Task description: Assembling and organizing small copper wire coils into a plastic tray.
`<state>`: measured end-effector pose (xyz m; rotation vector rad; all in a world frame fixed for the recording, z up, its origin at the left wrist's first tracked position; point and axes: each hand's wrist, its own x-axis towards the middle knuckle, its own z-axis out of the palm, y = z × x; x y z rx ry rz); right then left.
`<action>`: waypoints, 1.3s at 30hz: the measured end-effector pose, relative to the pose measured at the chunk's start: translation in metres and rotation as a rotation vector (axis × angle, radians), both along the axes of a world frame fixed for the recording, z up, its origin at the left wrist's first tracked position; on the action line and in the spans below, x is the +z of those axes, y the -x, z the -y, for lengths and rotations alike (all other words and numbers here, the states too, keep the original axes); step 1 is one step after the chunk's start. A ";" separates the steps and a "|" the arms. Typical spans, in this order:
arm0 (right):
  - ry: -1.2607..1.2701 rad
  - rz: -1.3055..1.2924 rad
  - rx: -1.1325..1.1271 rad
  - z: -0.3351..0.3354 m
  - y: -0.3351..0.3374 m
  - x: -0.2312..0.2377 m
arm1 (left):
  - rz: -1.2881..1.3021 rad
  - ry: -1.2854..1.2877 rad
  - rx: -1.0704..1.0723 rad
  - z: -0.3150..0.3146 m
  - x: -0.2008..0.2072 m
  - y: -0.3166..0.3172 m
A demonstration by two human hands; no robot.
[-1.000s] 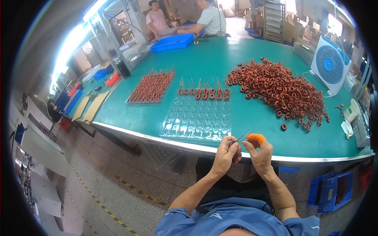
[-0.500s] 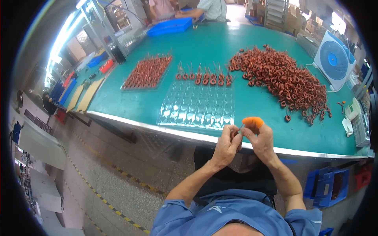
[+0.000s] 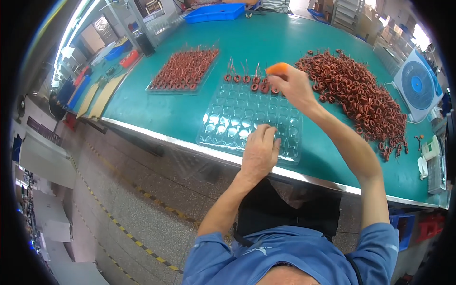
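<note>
My right hand [image 3: 295,87], an orange cover [image 3: 278,69] on its finger, reaches over the clear plastic tray [image 3: 237,102]. Thumb and finger are pinched at the row of copper-red ring coils [image 3: 255,87] along the tray's far edge, seemingly on one coil; the hand hides part of the row. These coils stand in round pockets with their wire leads up. My left hand [image 3: 259,151] rests on the near right part of the tray, fingers loosely bent and fingertips partly hidden. No object shows in it.
A full tray of ring coils [image 3: 183,71] lies to the left. To the right is a large heap of loose coils [image 3: 354,95], with a blue-and-white fan [image 3: 415,85] beyond. A blue bin [image 3: 216,13] stands at the far edge of the green table [image 3: 266,40].
My hands were together at the table's near edge. My right hand has moved up and away to the coil row, and my left has come down onto the tray. The view has shifted slightly.
</note>
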<state>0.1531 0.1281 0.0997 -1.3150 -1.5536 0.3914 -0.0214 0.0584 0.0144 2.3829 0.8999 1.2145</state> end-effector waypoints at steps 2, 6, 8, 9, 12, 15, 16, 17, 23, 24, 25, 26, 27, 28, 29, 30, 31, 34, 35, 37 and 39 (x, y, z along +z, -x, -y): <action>-0.028 0.019 -0.002 -0.042 0.000 -0.006 | 0.050 0.007 -0.030 0.000 0.005 -0.003; -0.058 0.234 -0.032 -0.096 0.009 -0.044 | 0.060 0.044 -0.022 -0.001 -0.003 -0.005; -0.033 0.234 -0.005 -0.102 0.014 -0.057 | 0.066 0.034 -0.014 -0.002 -0.007 -0.006; 0.010 0.262 -0.015 -0.101 0.018 -0.060 | 0.063 0.049 -0.031 0.000 -0.005 -0.004; 0.032 0.308 0.017 -0.102 0.017 -0.056 | 0.060 0.009 -0.032 -0.001 -0.003 -0.005; -0.063 0.433 -0.014 -0.101 0.009 -0.053 | 0.065 0.001 -0.041 -0.001 -0.002 -0.007; -0.189 0.552 -0.059 -0.098 0.004 -0.053 | 0.064 -0.003 -0.054 -0.001 -0.001 -0.009; -0.188 0.550 -0.062 -0.091 0.002 -0.048 | 0.060 0.008 -0.054 -0.002 -0.001 -0.010; -0.204 0.655 -0.100 0.008 -0.037 -0.016 | 0.065 0.035 -0.023 -0.002 -0.003 -0.005; -0.261 0.773 -0.150 0.023 -0.059 -0.019 | 0.062 0.026 -0.028 -0.001 -0.003 -0.006; -0.319 0.887 -0.193 0.038 -0.082 -0.025 | 0.056 0.018 -0.024 0.000 -0.002 -0.006; -0.353 1.086 -0.292 0.056 -0.102 -0.025 | 0.052 0.018 -0.027 0.000 -0.002 -0.006; -0.231 1.101 -0.391 0.073 -0.119 -0.024 | 0.044 0.014 -0.018 -0.001 -0.003 -0.007; -0.245 1.098 -0.490 0.088 -0.139 -0.024 | 0.038 0.009 -0.012 -0.001 -0.002 -0.009; -0.086 1.124 -0.589 0.101 -0.158 -0.026 | 0.036 -0.008 -0.017 -0.001 -0.001 -0.012; -0.118 1.204 -0.657 0.111 -0.187 -0.038 | 0.032 -0.013 -0.022 0.000 0.001 -0.015; -0.070 1.238 -0.614 0.119 -0.200 -0.042 | 0.026 -0.016 -0.014 0.000 0.001 -0.015; -0.079 1.306 -0.508 0.121 -0.214 -0.047 | 0.025 -0.001 -0.008 -0.001 -0.001 -0.013; 0.006 1.338 -0.470 0.117 -0.213 -0.048 | 0.013 0.005 -0.004 -0.003 -0.001 -0.011; -0.028 1.323 -0.479 0.112 -0.213 -0.045 | 0.003 0.008 0.001 -0.003 -0.004 -0.013; 0.070 1.306 -0.492 0.107 -0.212 -0.038 | 0.005 -0.003 0.000 -0.004 -0.003 -0.013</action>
